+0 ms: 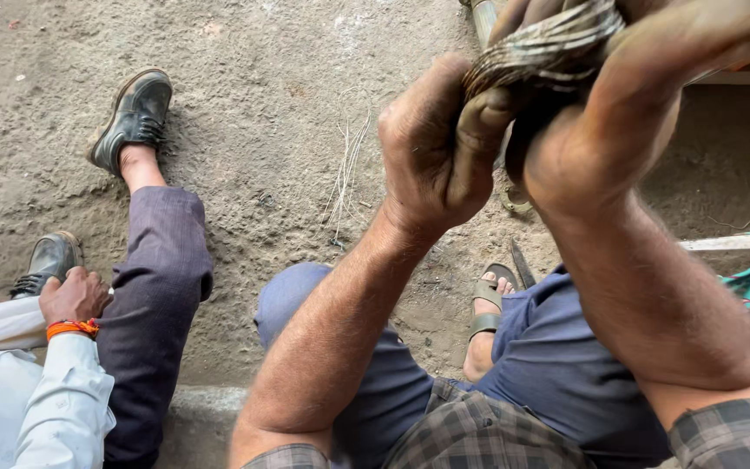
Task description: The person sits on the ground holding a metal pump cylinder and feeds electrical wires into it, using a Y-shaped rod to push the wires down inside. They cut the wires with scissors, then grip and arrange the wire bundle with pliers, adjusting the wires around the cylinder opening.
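Both hands are up close to the camera, working a coil (557, 39) of grey, wound strands at the top of the view. The left hand (431, 148) has its grip clamped on the coil from the left side, fingers (488, 117) curled over the lower edge of the bundle. The right hand (631, 104) is wrapped over the coil from the right, its grip closed on it as well, so the coil sits squeezed between the two, held above the person's knees. Both forearms are bare, with checked sleeves at the bottom edge.

Below the hands are blue trousers (557, 347) and a foot in a grey sandal (488, 300) on the rough dirt floor (288, 130). A few loose pale strands (345, 174) lie on the floor near the left wrist.

To the left sits another person in purple trousers (154, 287) and dark shoes (136, 113), one hand (71, 295) resting on the knee, an orange band (73, 328) at the wrist of a white sleeve.
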